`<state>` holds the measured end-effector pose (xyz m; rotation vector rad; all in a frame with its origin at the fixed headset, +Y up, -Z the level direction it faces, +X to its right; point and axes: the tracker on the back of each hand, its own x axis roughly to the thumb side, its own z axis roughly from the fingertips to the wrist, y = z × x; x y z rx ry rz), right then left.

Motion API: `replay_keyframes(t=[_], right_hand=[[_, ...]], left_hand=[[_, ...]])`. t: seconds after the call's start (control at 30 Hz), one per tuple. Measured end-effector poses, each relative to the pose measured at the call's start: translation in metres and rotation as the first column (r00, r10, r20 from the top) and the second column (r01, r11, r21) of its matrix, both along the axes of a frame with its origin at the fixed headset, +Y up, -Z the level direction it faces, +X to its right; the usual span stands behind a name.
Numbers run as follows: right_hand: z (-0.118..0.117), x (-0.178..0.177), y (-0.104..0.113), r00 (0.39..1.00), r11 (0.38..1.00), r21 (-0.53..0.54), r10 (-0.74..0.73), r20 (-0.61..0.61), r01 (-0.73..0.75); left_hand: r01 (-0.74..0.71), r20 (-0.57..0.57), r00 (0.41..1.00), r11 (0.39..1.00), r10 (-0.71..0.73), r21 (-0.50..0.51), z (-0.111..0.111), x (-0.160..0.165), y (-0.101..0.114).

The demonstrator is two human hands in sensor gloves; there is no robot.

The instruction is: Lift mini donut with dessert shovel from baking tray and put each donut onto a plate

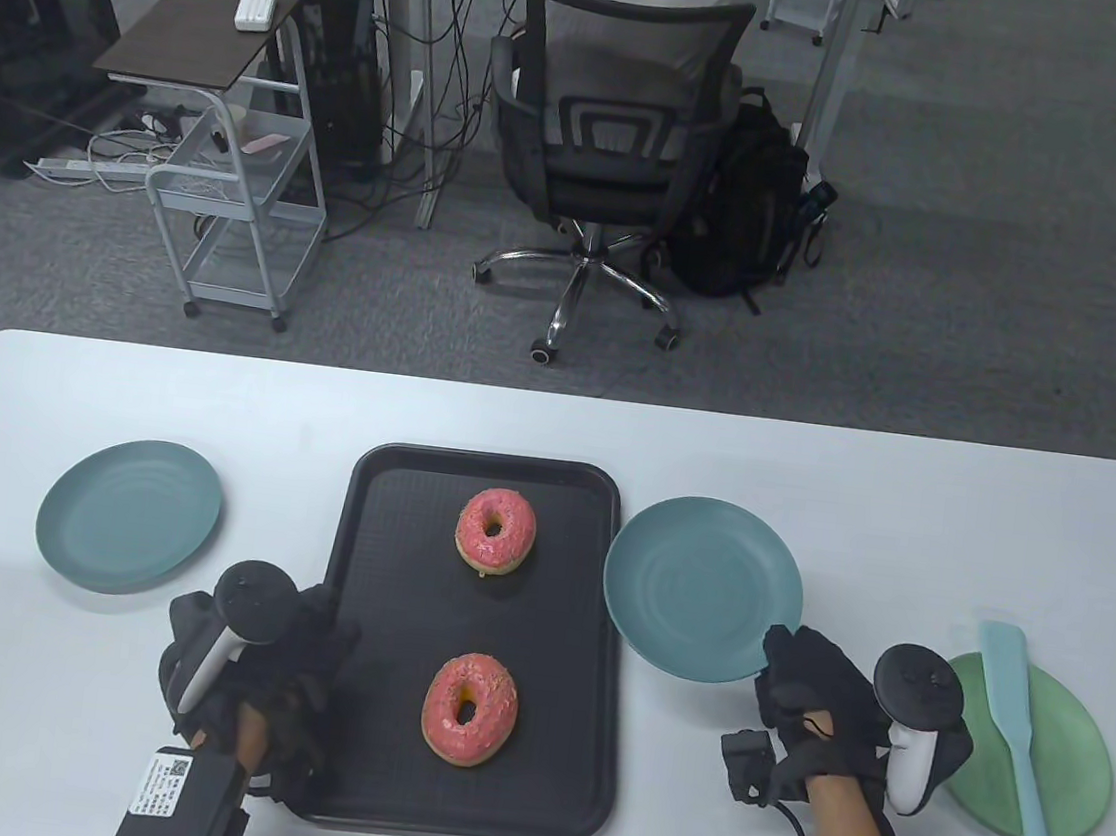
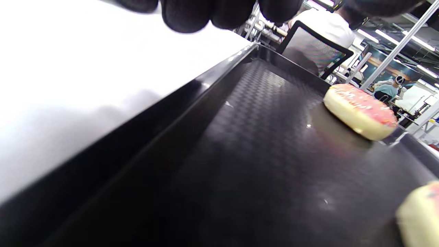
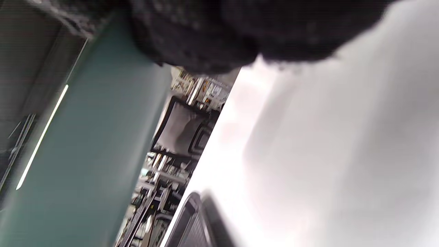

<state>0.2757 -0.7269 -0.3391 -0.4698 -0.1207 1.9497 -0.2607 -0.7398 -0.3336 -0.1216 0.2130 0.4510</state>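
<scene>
Two pink-iced donuts lie on the black baking tray point(image 1: 383, 539): the far donut point(image 1: 496, 529) point(image 2: 360, 111) and the near donut point(image 1: 472, 696) point(image 2: 420, 219). My left hand point(image 1: 312, 632) rests at the tray's left rim, its fingertips point(image 2: 187, 15) loosely curled and holding nothing. My right hand point(image 1: 791, 671) grips the near rim of a teal plate point(image 1: 703, 588) just right of the tray. The right wrist view shows this plate point(image 3: 85, 154) tilted off the table under my fingers point(image 3: 205, 37). The pale blue dessert shovel point(image 1: 1015, 732) lies untouched on a green plate point(image 1: 1076, 774) at the far right.
A second teal plate point(image 1: 130, 512) sits on the white table left of the tray. Beyond the table's far edge stand an office chair point(image 1: 611, 132) with a seated person, a backpack point(image 1: 753, 209) and a small cart point(image 1: 232, 190).
</scene>
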Motion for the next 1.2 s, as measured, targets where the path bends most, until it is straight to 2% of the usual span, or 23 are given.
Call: replay_keyframes(t=[0.13, 0.43, 0.67, 0.97, 1.2], right_hand=[[0.000, 0.014, -0.001, 0.997, 1.000, -0.012, 0.008, 0.082, -0.008], [-0.039, 0.026, -0.007, 0.974, 0.984, -0.169, 0.090, 0.208, -0.055], [-0.071, 0.022, -0.018, 0.969, 0.969, -0.238, 0.122, 0.215, -0.069], [-0.087, 0.043, -0.030, 0.953, 0.959, -0.283, 0.101, 0.286, -0.016], [-0.101, 0.036, -0.031, 0.973, 0.958, -0.288, 0.071, 0.221, -0.004]], left_hand=[[0.113, 0.007, 0.994, 0.993, -0.113, -0.023, 0.001, -0.002, -0.001], [0.045, -0.021, 0.999, 0.998, -0.046, -0.035, -0.001, -0.018, -0.008], [0.008, -0.028, 1.000, 0.999, -0.009, -0.042, 0.000, -0.023, -0.006], [-0.023, -0.020, 1.000, 0.998, 0.022, -0.059, -0.001, -0.023, -0.006], [-0.026, -0.028, 0.999, 0.997, 0.024, -0.077, -0.004, -0.024, -0.008]])
